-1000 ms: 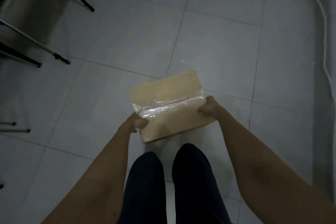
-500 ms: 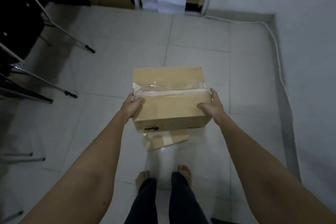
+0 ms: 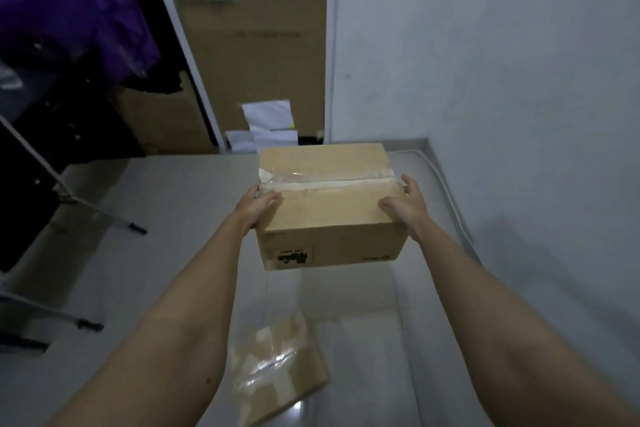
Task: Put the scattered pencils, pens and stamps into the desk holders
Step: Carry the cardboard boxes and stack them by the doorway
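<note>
the box [image 3: 325,215] sits crosswise between left hand [image 3: 258,204] and right hand [image 3: 405,206], each gripping an end.

One taped cardboard box [image 3: 329,204] is held, two hands are counted, left hand [image 3: 254,206], right hand [image 3: 407,208], one flattened cardboard piece [image 3: 280,378] on the floor.

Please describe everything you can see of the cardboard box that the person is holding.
The cardboard box is plain brown, closed, its top seam sealed with clear tape. A dark printed label sits upside down on its near side. It is held level above the tiled floor, the left hand and right hand gripping opposite ends, thumbs on top.
</note>
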